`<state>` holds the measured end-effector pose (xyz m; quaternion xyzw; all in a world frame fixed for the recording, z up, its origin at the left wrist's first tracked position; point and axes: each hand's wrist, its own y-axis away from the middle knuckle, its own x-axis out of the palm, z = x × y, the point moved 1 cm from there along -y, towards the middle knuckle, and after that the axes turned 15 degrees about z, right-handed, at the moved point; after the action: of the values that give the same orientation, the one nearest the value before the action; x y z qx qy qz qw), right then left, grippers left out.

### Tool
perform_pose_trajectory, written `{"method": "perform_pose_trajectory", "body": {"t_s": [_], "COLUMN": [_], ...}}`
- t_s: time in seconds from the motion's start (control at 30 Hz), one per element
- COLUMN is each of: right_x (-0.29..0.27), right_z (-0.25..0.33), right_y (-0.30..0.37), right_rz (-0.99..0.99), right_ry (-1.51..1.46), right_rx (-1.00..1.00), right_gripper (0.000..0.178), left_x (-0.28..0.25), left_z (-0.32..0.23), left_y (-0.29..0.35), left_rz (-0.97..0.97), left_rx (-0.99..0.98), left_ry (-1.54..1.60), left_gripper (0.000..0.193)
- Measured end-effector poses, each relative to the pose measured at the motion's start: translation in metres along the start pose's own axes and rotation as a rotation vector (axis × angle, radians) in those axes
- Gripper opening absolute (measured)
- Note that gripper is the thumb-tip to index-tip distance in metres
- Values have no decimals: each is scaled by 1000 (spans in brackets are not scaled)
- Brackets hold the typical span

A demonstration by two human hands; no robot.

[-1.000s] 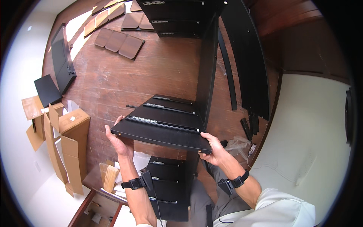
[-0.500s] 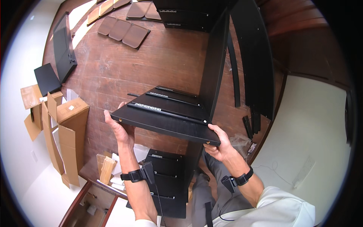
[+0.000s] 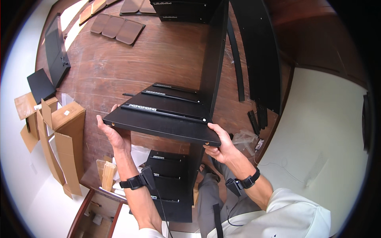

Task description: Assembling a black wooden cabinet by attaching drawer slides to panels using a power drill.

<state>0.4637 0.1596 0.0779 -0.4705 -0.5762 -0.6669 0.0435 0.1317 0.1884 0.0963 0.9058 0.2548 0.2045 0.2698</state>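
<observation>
Part-built, we judge: fingers of left hand (image 3: 118,137) and right hand (image 3: 225,147) clamped on corners of the black panel (image 3: 158,126), rails (image 3: 174,114) fitted, long board (image 3: 262,63) lying unattached.

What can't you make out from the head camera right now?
All in the head view:
Held black panel: underside, facing away from the camera.
Left hand: some fingers, behind that panel.
Far railed panel: cut off by the upper edge.
Lower railed panel: partly behind the left forearm.
Whitish rail patch: details too small.
</observation>
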Motion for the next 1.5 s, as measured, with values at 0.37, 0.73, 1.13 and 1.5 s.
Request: {"method": "perform_pose_trajectory", "body": {"t_s": [0.37, 0.73, 1.13, 1.5], "right_x": [5, 26, 38, 94], "right_z": [-10, -42, -77, -84], "right_y": [0, 23, 6, -44], "right_rz": [-53, 9, -256, -806], "right_ry": [24, -2, -110, -118], "right_rx": [-27, -171, -277, -675], "right_gripper": [39, 36, 35, 43], "left_x": [-4, -24, -46, -66], "left_z": [-3, -63, -92, -60], "left_y": [5, 27, 3, -94], "left_rz": [33, 187, 318, 469], "left_rx": [-82, -333, -529, -1109], "left_ry": [-136, -695, -663, 157], "left_gripper": [105, 74, 48, 54]}}
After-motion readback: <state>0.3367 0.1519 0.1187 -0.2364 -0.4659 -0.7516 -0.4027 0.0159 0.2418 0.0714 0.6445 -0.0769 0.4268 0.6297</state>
